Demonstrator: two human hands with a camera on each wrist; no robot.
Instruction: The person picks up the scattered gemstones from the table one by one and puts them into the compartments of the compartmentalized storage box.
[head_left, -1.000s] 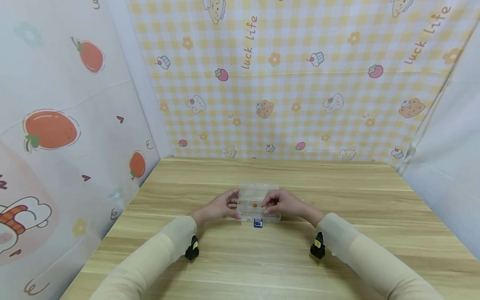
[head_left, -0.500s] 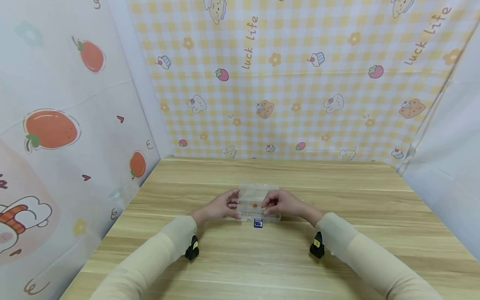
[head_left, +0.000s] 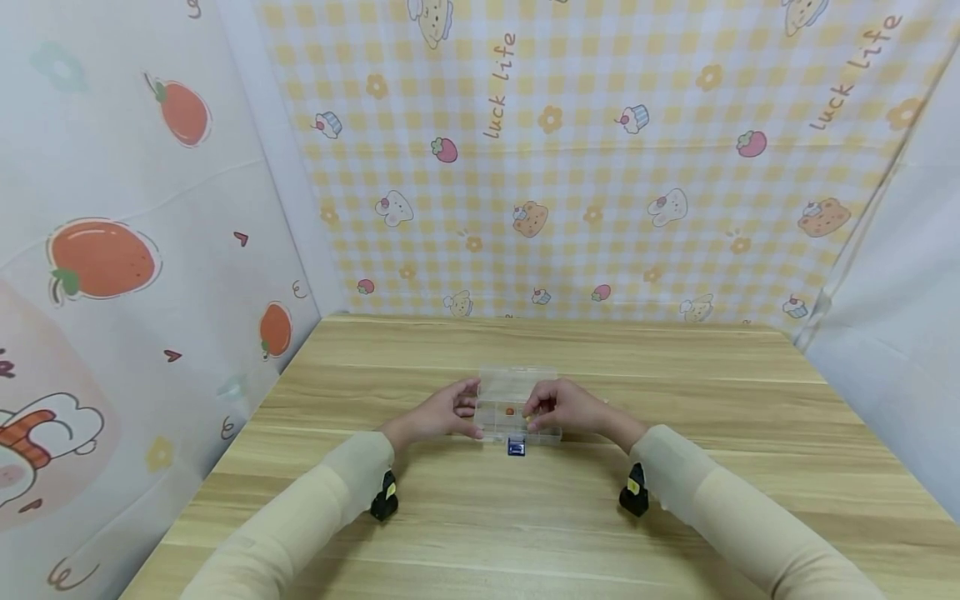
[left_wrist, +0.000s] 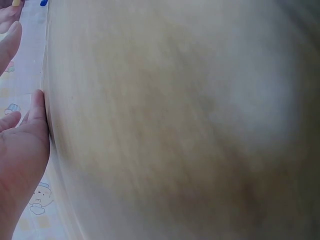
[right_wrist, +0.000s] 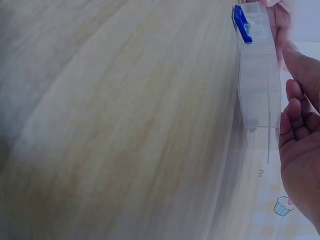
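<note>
A clear plastic compartment box (head_left: 485, 417) lies on the table with its lid (head_left: 517, 383) raised at the back. A blue latch (head_left: 516, 447) shows at its front. One small orange piece (head_left: 510, 412) sits in a middle compartment. At the box's left end my left hand (head_left: 442, 412) rests with spread fingers, thumb near the front corner. My right hand (head_left: 566, 407) pinches a tiny yellow piece (head_left: 528, 418) over the right part of the box; its kind is too small to tell. In the right wrist view, the box's side (right_wrist: 257, 90) stands beside the fingers.
The wooden table (head_left: 517, 533) extends around the box. A checked cloth (head_left: 570, 183) hangs behind its far edge, and a printed white sheet (head_left: 187, 275) stands along the left. Black wrist cameras are strapped under both sleeves.
Both hands keep nearly the same place. The right fingers shift very slightly at the yellow piece, and more of its yellow shows now.
</note>
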